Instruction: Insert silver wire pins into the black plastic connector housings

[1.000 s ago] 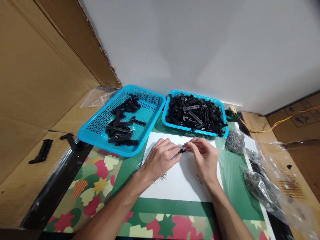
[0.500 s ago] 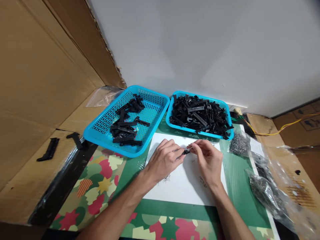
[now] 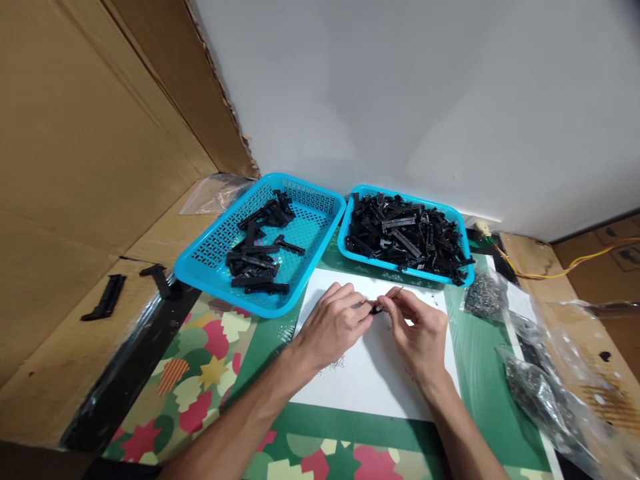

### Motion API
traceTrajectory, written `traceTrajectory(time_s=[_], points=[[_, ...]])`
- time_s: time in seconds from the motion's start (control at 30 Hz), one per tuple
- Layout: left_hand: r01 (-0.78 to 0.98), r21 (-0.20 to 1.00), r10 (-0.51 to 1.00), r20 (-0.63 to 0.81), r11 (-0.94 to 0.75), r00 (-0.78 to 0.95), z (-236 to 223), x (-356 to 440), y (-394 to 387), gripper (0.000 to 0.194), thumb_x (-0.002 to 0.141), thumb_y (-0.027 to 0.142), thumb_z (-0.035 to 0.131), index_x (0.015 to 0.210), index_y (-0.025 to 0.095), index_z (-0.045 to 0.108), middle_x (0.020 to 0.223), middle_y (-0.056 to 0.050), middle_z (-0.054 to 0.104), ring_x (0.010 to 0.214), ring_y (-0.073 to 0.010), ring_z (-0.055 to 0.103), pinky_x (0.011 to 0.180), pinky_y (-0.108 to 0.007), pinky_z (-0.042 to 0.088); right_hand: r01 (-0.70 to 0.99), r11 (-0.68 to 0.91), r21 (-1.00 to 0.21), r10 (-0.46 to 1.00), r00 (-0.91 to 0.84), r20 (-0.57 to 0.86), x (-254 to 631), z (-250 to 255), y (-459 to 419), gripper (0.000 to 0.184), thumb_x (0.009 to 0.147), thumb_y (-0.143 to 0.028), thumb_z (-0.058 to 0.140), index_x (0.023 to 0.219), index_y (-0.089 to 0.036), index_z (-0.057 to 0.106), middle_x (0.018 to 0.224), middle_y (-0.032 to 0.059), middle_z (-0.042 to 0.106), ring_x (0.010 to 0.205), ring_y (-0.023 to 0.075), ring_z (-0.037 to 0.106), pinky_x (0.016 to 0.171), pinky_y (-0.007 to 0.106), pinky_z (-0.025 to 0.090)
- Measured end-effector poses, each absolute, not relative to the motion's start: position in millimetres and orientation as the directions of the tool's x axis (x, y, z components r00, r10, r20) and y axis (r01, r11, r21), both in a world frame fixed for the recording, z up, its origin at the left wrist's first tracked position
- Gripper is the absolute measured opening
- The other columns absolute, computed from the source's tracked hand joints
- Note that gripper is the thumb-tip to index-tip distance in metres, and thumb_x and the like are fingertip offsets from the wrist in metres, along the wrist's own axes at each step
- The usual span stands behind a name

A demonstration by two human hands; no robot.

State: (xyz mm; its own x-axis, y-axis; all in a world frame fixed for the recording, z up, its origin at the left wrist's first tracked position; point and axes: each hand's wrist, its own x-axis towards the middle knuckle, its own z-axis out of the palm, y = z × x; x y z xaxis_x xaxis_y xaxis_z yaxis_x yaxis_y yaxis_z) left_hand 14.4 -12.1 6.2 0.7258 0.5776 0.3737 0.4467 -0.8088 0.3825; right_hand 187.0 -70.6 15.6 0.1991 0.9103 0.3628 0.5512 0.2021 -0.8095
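Note:
My left hand point(image 3: 336, 325) pinches a small black plastic part point(image 3: 375, 309) between thumb and fingers, above a white sheet of paper point(image 3: 367, 380). Most of the part is covered by my fingers. From the right, my right hand point(image 3: 419, 328) meets it, fingers closed on a thin pointed tool point(image 3: 398, 292), whose exact kind I cannot make out. Fingertips of both hands nearly touch at the part. Beside my left wrist, a small pile of tiny metal pieces point(image 3: 336, 363) lies on the paper.
At the back left stands a blue basket point(image 3: 197, 283) with several black parts point(image 3: 256, 259); a fuller blue basket point(image 3: 345, 248) adjoins it. Bags of small metal pieces point(image 3: 484, 295) lie right. Two loose black parts point(image 3: 106, 297) rest left on cardboard. A yellow cable point(image 3: 545, 275) runs right.
The whole view has shifted slightly. My right hand has turned a little, and the thin tool shows more above its fingers. My left hand keeps its hold on the black part.

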Motion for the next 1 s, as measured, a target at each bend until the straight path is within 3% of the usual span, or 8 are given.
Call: traceTrajectory(time_s=[0.23, 0.33, 0.43, 0.6, 0.7, 0.8, 1.0], points=[[0.440, 0.442, 0.606, 0.370, -0.782, 0.704, 4.0, 13.7, -13.7, 0.006, 0.096, 0.012, 0.070, 0.093, 0.015, 0.074, 0.091, -0.005, 0.077, 0.086, -0.0229, 0.062, 0.075, -0.038, 0.035, 0.597, 0.215, -0.773, 0.898, 0.189, 0.396, 183.2, 9.6, -78.0, 0.015, 0.102, -0.024, 0.062, 0.089, -0.020, 0.068, 0.079, 0.0013, 0.076, 0.065, 0.0140, 0.072, 0.067, 0.022, 0.060], [0.467, 0.510, 0.677, 0.381, -0.722, 0.630, 6.9, 15.5, -16.3, 0.003, 0.094, 0.013, 0.072, 0.094, 0.016, 0.072, 0.086, -0.003, 0.076, 0.086, -0.0228, 0.064, 0.077, -0.037, 0.037, 0.557, 0.219, -0.801, 0.890, 0.223, 0.399, 174.6, 19.2, -72.5, 0.011, 0.104, -0.024, 0.059, 0.104, -0.020, 0.069, 0.093, 0.0051, 0.079, 0.079, 0.0177, 0.076, 0.073, 0.026, 0.061], [0.465, 0.593, 0.737, 0.374, -0.657, 0.564, 11.4, 15.9, -18.7, 0.008, 0.091, 0.019, 0.075, 0.092, 0.017, 0.068, 0.088, -0.001, 0.074, 0.085, -0.0211, 0.066, 0.082, -0.036, 0.042, 0.497, 0.267, -0.825, 0.881, 0.221, 0.418, 165.4, 42.5, -59.0, 0.021, 0.106, -0.024, 0.052, 0.120, -0.022, 0.067, 0.102, 0.0065, 0.077, 0.088, 0.0189, 0.075, 0.071, 0.027, 0.057], [0.424, 0.692, 0.787, 0.353, -0.584, 0.507, 17.6, 10.3, -18.5, 0.007, 0.100, 0.025, 0.069, 0.100, 0.020, 0.064, 0.095, 0.000, 0.072, 0.089, -0.0193, 0.066, 0.085, -0.032, 0.045, 0.459, 0.307, -0.834, 0.870, 0.221, 0.442, 178.5, 76.1, -39.4, 0.023, 0.108, -0.030, 0.048, 0.113, -0.022, 0.069, 0.086, 0.0012, 0.064, 0.073, 0.0157, 0.059, 0.067, 0.028, 0.046], [0.393, 0.722, 0.794, 0.361, -0.570, 0.489, 20.5, 7.1, -17.7, 0.007, 0.103, 0.025, 0.065, 0.109, 0.021, 0.065, 0.099, -0.001, 0.071, 0.088, -0.0192, 0.064, 0.083, -0.031, 0.045, 0.571, 0.170, -0.803, 0.944, 0.140, 0.299, 198.2, 71.4, -47.0, 0.021, 0.105, -0.035, 0.055, 0.108, -0.022, 0.072, 0.078, -0.0011, 0.059, 0.068, 0.0158, 0.052, 0.063, 0.028, 0.041], [0.349, 0.740, 0.785, 0.381, -0.576, 0.488, 22.1, 5.9, -18.0, 0.011, 0.105, 0.025, 0.063, 0.115, 0.022, 0.065, 0.098, 0.000, 0.070, 0.083, -0.0182, 0.060, 0.083, -0.032, 0.045, 0.642, 0.104, -0.760, 0.971, 0.100, 0.218, 212.0, 55.4, -64.8, 0.023, 0.102, -0.039, 0.063, 0.114, -0.023, 0.073, 0.073, -0.0026, 0.054, 0.069, 0.0170, 0.052, 0.065, 0.029, 0.041], [0.290, 0.744, 0.778, 0.464, -0.602, 0.423, 22.9, 8.6, -19.6, 0.010, 0.105, 0.024, 0.063, 0.113, 0.021, 0.067, 0.097, -0.001, 0.073, 0.081, -0.0173, 0.062, 0.085, -0.032, 0.047, 0.705, 0.305, -0.640, 0.922, -0.051, 0.383, 224.5, 42.4, -81.5, 0.015, 0.103, -0.032, 0.066, 0.109, -0.023, 0.076, 0.075, 0.0000, 0.058, 0.071, 0.0181, 0.056, 0.066, 0.029, 0.044]])
